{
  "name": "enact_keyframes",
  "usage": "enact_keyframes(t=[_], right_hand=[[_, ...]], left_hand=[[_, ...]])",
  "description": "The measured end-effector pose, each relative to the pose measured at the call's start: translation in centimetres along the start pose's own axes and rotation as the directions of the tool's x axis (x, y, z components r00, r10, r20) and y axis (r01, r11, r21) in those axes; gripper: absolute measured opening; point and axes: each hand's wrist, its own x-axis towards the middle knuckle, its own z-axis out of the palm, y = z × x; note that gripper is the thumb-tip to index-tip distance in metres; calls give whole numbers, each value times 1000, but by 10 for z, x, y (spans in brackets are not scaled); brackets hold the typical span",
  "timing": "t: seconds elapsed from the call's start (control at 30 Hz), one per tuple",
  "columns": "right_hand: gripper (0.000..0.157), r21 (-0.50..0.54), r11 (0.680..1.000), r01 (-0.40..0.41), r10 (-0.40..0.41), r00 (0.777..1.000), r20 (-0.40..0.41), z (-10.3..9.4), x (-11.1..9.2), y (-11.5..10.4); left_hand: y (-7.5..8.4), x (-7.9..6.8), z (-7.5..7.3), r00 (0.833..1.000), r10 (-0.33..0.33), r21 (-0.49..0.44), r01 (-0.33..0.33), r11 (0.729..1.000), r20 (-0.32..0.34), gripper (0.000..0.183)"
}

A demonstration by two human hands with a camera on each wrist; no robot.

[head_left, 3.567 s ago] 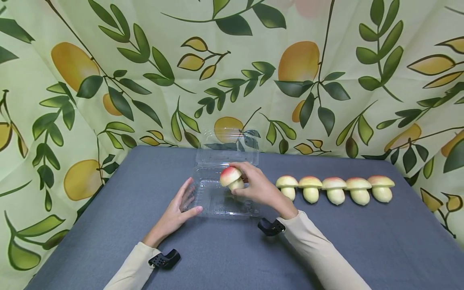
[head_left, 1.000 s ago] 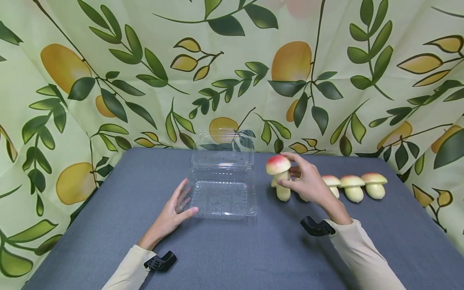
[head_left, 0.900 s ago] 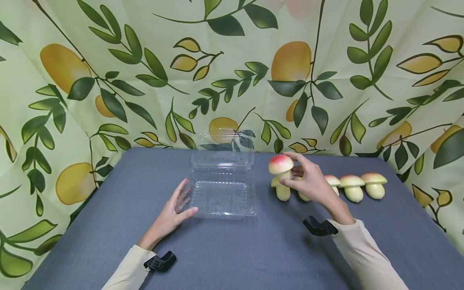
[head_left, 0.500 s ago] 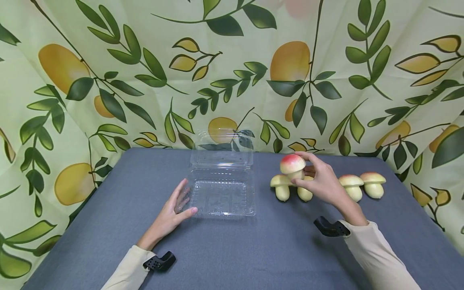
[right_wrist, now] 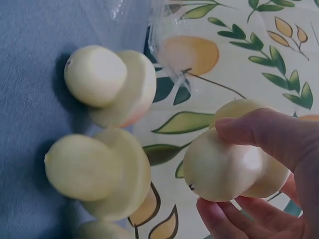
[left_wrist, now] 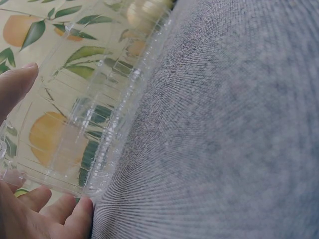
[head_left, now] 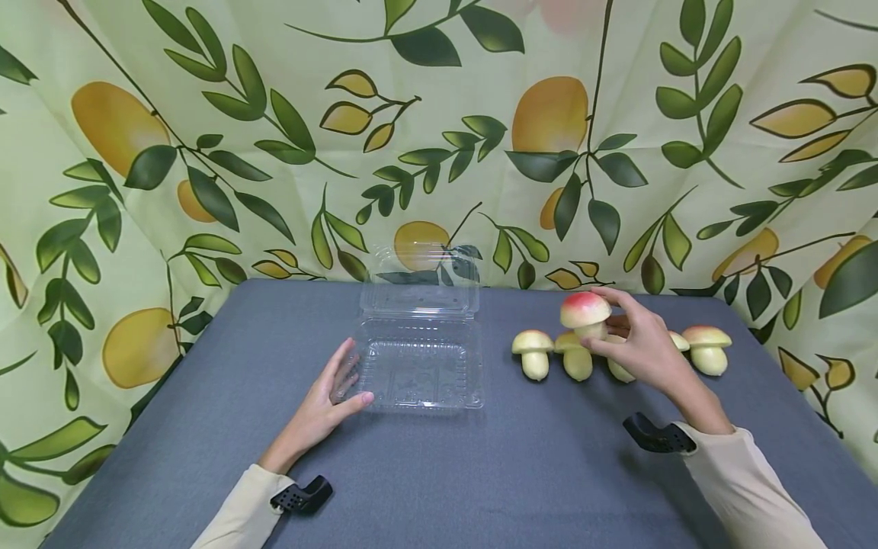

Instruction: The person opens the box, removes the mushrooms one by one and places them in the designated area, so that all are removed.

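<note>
Pinched between the thumb and fingers of my right hand (head_left: pixel 638 339) is a toy mushroom (head_left: pixel 585 311) with a red-topped, pale yellow cap. It is raised above a row of similar mushrooms (head_left: pixel 533 354) on the table, overlapping the middle ones in the head view. From the right wrist, the held mushroom's stem (right_wrist: pixel 222 167) points toward the camera. My left hand (head_left: pixel 325 404) rests at the left side of a clear plastic clamshell container (head_left: pixel 420 374), thumb and fingers spread along its edge. The container's lid (head_left: pixel 421 278) stands up at the back, and nothing lies inside its base.
A grey-blue cloth covers the table (head_left: pixel 439 480). Right behind it hangs a fabric backdrop (head_left: pixel 274 191) printed with leaves and fruit. The row of mushrooms runs from right of the container toward the table's right side, partly hidden by my right hand.
My right hand has carried the mushroom from over the container to the right, along above the row, uncovering the row's left mushrooms. The left hand and container have stayed in place.
</note>
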Motion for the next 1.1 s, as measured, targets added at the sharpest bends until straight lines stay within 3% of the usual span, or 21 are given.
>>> enact_keyframes(t=[0.23, 0.63, 1.1], right_hand=[[76, -53, 998, -31, 31, 999, -12, -9, -6, 10], [76, -31, 999, -41, 40, 998, -38, -29, -18, 28], [75, -115, 989, -97, 87, 993, -82, -56, -30, 51]], left_hand=[[0, 0, 1, 1000, -2, 2, 2, 1000, 3, 90], [0, 1, 1, 1000, -2, -3, 2, 1000, -1, 90], [-1, 0, 0, 1000, -5, 11, 5, 1000, 3, 91]])
